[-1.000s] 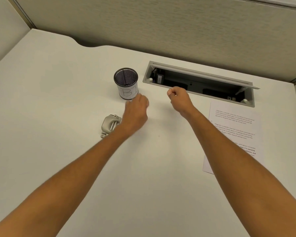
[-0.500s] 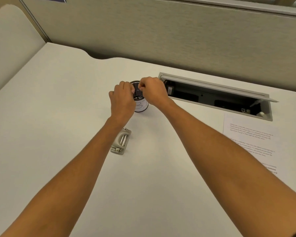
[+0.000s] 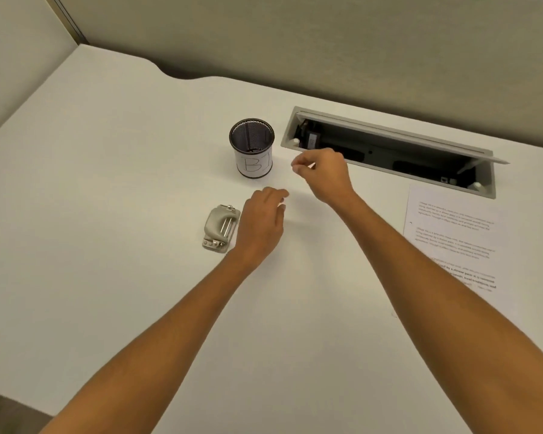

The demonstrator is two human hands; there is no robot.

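Observation:
A black mesh pen cup (image 3: 252,142) with a white label reading "B1" stands on the white desk (image 3: 107,183). Something small and dark lies at its bottom. My right hand (image 3: 325,175) hovers just right of the cup, fingers curled with the thumb against the fingertips, and I see nothing between them. My left hand (image 3: 261,222) is lower, in front of the cup, its fingers loosely curled and holding nothing. A small grey metal hole punch (image 3: 219,228) lies flat on the desk, right beside my left hand.
An open cable hatch (image 3: 389,145) with its lid tilted up is set into the desk behind my right hand. A printed sheet of paper (image 3: 455,242) lies at the right. Beige partition walls (image 3: 295,42) close off the back and left.
Half a second ago both hands met over the cup's rim. They have since drawn back, the left toward me and the right off to the cup's right.

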